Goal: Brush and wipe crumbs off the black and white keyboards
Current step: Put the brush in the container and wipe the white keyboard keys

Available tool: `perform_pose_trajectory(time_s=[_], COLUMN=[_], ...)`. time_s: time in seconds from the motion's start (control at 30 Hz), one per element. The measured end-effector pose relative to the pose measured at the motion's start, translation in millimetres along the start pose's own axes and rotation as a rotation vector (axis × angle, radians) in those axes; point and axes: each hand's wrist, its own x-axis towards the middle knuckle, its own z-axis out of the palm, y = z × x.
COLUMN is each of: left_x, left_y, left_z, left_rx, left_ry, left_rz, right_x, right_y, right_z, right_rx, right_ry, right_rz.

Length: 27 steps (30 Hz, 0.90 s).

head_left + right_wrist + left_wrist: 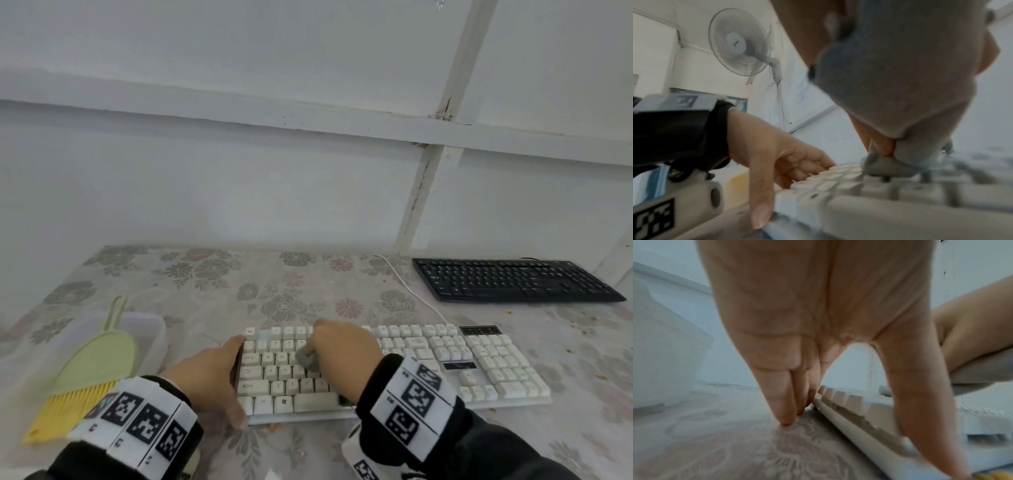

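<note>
White keyboard under wipe; black keyboard set aside.

My right hand has its grip clenched round a bunched grey cloth, pressed onto the letter keys at the left half of the white keyboard, which lies on the flowered counter just in front of me. My left hand is released, fingers straight along the keyboard's left end with tips on the counter, thumb at its front corner. The black keyboard sits at the far right of the counter, well apart from both hands. A green brush with yellow bristles rests across a clear tray to my left. A few orange crumbs lie near the black keyboard.
</note>
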Motion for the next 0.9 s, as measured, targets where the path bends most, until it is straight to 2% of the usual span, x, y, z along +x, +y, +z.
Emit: perform_pose_trajectory(time_s=[0.07,0.13,0.27,0.37,0.47,0.6,0.77,0.9], left_x=[-0.2,0.4,1.5,1.9,1.3,1.6,2.7,1.7], left_y=[0.6,0.3,-2.6,-3.0,-1.3,-2.7,-5.0,-4.0], left_z=[0.7,1.5,0.4,-0.3,-0.5,0.1,1.2,0.8], left_rx=[-0.001,-0.005,-0.015,-0.012,-0.007,-0.028,-0.028,-0.018], left_ry=[0.002,0.004,0.000,-0.003,0.010,0.006,0.001,0.002], left_rz=[-0.001,0.002,0.006,0.009,0.006,-0.005,-0.004,-0.014], right_x=[2.0,6.5,17.9,27.5,19.7,1.4,-0.2,12.9], right_y=[10.9,13.4,-19.2,-47.2,-48.9,-28.6,-4.8,-19.5], right_z=[-2.5,-6.7,-13.1,-3.7,6.9,2.6,-7.4,-12.7], right_rx=[-0.039,-0.018,0.192,0.120,0.012,0.064,-0.088,-0.019], right_ry=[-0.015,-0.018,-0.014,-0.006,0.029,0.049,-0.008,0.016], right_rz=[0.071,0.069,-0.075,-0.175,-0.214,-0.130,0.016,-0.067])
